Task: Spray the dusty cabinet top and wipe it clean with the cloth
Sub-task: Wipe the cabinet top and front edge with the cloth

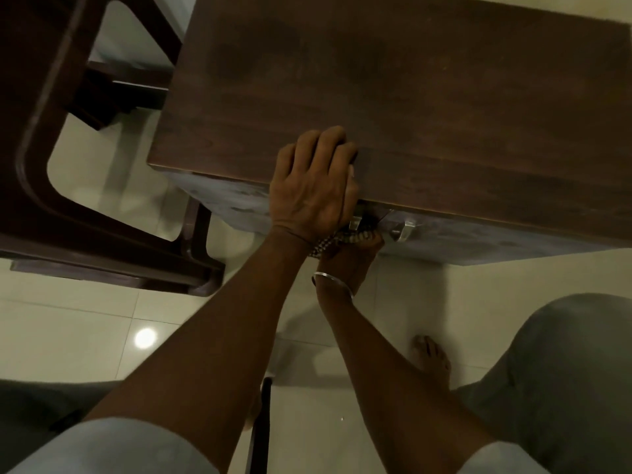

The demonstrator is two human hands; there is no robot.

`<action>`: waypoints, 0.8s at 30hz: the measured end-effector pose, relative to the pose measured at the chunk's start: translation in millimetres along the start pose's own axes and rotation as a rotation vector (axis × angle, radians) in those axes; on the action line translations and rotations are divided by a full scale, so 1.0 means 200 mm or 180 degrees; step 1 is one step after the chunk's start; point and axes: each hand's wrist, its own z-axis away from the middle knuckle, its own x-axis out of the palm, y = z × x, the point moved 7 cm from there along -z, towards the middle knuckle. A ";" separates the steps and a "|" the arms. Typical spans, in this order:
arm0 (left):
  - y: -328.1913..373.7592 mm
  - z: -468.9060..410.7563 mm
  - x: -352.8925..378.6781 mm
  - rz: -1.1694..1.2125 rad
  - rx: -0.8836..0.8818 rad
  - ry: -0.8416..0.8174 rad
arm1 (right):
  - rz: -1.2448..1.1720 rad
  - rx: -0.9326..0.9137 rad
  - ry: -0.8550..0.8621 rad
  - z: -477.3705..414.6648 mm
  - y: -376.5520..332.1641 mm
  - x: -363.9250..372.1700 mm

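The dark wooden cabinet top (427, 97) fills the upper right, with faint dull smears on it. My left hand (313, 186) rests on its front edge with the fingers curled; a small pale bit shows at the fingertips, and what it is stays hidden. Just below, in front of the cabinet's face, my right hand (349, 258), with a metal bangle on the wrist, grips a bunched checked cloth (342, 238). Most of the cloth is hidden under my left wrist. No spray bottle is in view.
Two metal handles (403, 230) stick out of the cabinet front beside my right hand. A dark wooden chair (44, 186) stands close on the left. The floor is pale glossy tile (102, 330). My knee (564, 371) and bare foot (432, 357) are at the lower right.
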 end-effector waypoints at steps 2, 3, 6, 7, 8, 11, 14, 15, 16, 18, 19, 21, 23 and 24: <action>0.00 0.00 -0.01 0.0016 -0.0005 -0.0014 | -0.0300 0.0105 0.0048 0.03 -0.09 -0.13; 0.01 -0.01 -0.01 0.0022 -0.0011 -0.0043 | -0.0327 0.0192 -0.0006 0.04 -0.14 -0.18; 0.01 -0.01 -0.01 0.0042 -0.0033 -0.0144 | -0.0471 0.0415 -0.0162 0.05 -0.16 -0.21; 0.01 -0.01 -0.02 0.0058 -0.0041 -0.0184 | -0.0440 0.0342 -0.0161 0.05 -0.19 -0.26; 0.01 -0.01 -0.02 0.0074 -0.0048 -0.0231 | -0.0436 0.0224 -0.0105 0.05 -0.22 -0.31; 0.01 -0.01 -0.02 0.0079 -0.0047 -0.0301 | -0.0476 -0.0166 0.0068 0.06 -0.22 -0.42; 0.01 -0.01 -0.02 -0.0002 -0.0070 -0.0324 | -0.0664 -0.0054 0.0318 0.06 -0.08 -0.52; 0.01 0.00 -0.02 -0.0027 -0.0086 -0.0333 | -0.0663 -0.0061 0.0403 0.04 -0.04 -0.55; 0.01 0.00 -0.02 -0.0032 -0.0097 -0.0340 | -0.0630 -0.0069 0.0435 0.02 -0.01 -0.57; 0.03 -0.01 -0.02 -0.0005 -0.0081 -0.0363 | -0.0512 -0.0073 0.0385 -0.04 0.00 -0.56; 0.05 -0.01 -0.03 0.0010 -0.0055 -0.0358 | -0.0463 -0.0042 0.0327 -0.07 -0.01 -0.55; 0.08 -0.02 -0.02 0.0018 0.0039 -0.0366 | -0.0383 0.0115 0.0232 -0.12 -0.03 -0.52; 0.12 -0.03 0.00 0.0032 0.0166 -0.0389 | -0.0181 0.0268 0.0223 -0.15 -0.03 -0.49; 0.16 -0.03 0.01 0.0073 0.0234 -0.0421 | -0.0062 0.0320 0.0228 -0.15 -0.03 -0.47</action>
